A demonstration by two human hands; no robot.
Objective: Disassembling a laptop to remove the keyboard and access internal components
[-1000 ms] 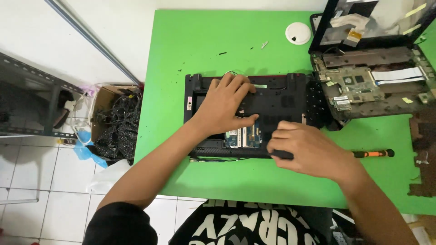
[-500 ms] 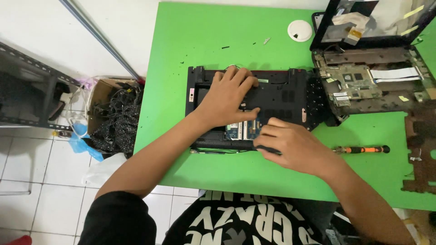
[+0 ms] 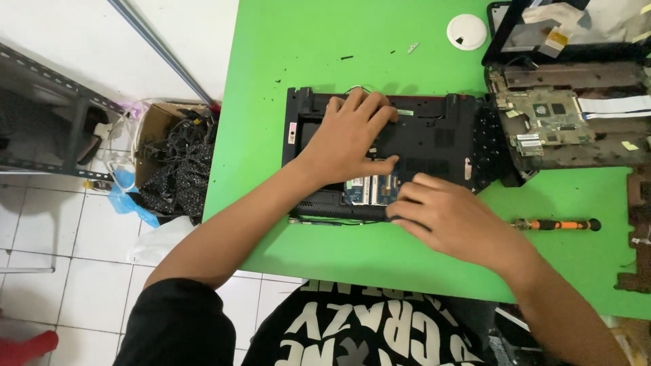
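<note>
**On the green table, two hands at an opened laptop base**

Near the middle of the green table [image 3: 305, 61] lies a black laptop base [image 3: 434, 139], turned underside up, with a small open bay showing blue circuit boards [image 3: 371, 190] at its near edge. The left hand [image 3: 346, 139] lies flat on the left part of the base, fingers spread toward the far edge, thumb stretched right above the open bay; it presses down and clasps nothing. The right hand [image 3: 447, 217] sits at the near edge of the base, just right of the bay, fingers curled at the black strip along that edge; whether they pinch anything cannot be told.

Right of that hand an orange-handled screwdriver [image 3: 556, 224] lies on the table, apart from it. Farther right and far, a second dismantled laptop [image 3: 563, 122] shows its bare mainboard. A white round disc [image 3: 466, 31] lies at the far edge. Left of the table, on the tiled floor, a cardboard box of black cables [image 3: 180, 159] stands beside a grey metal rack [image 3: 47, 115].
</note>
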